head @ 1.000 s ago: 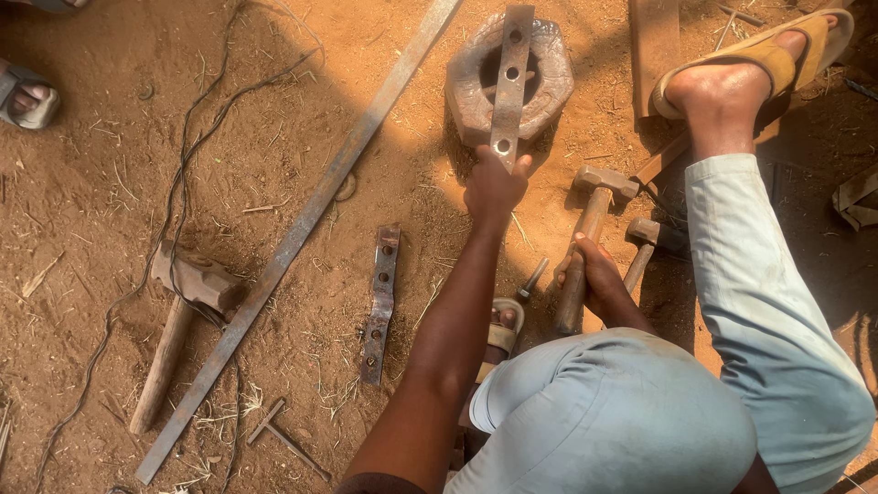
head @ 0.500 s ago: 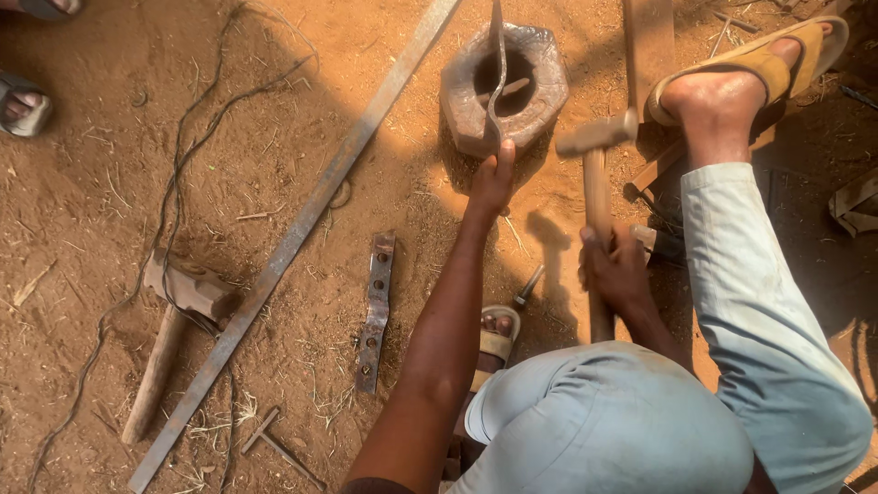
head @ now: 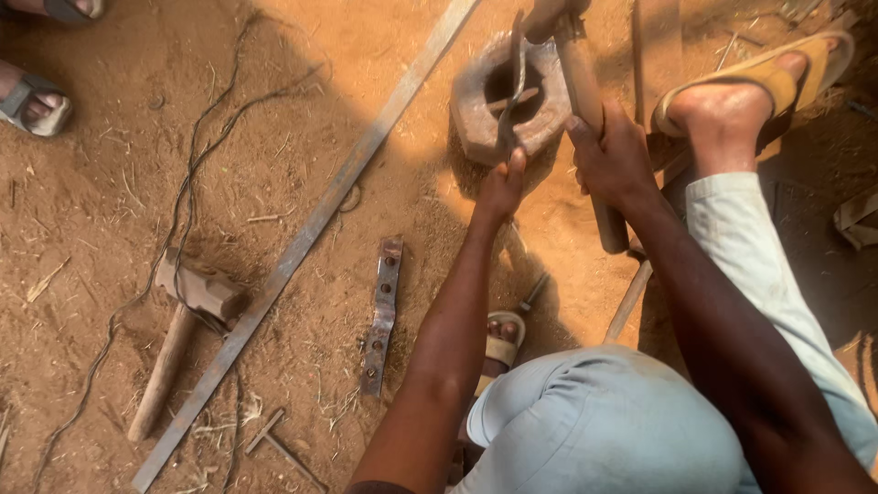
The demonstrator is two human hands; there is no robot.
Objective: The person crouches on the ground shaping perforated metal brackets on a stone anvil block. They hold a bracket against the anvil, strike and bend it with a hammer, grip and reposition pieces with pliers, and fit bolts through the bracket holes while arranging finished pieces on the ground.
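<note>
Right hand [head: 615, 155] is closed around the wooden handle of a hammer [head: 585, 101], whose head sits raised near the top edge of the view. Left hand [head: 501, 190] pinches the lower end of a thin metal strip [head: 512, 91], holding it on edge across a heavy hexagonal metal block [head: 512, 96] that rests on the earthen floor [head: 183, 137]. Sound practice appears to be a firm hold with fingers well below the strike point, and a square blow over the block's hollow. Nearby: a long flat steel bar [head: 302, 242], a perforated bracket [head: 384, 311], a second hammer [head: 187, 320], a sandalled foot [head: 732, 101].
</note>
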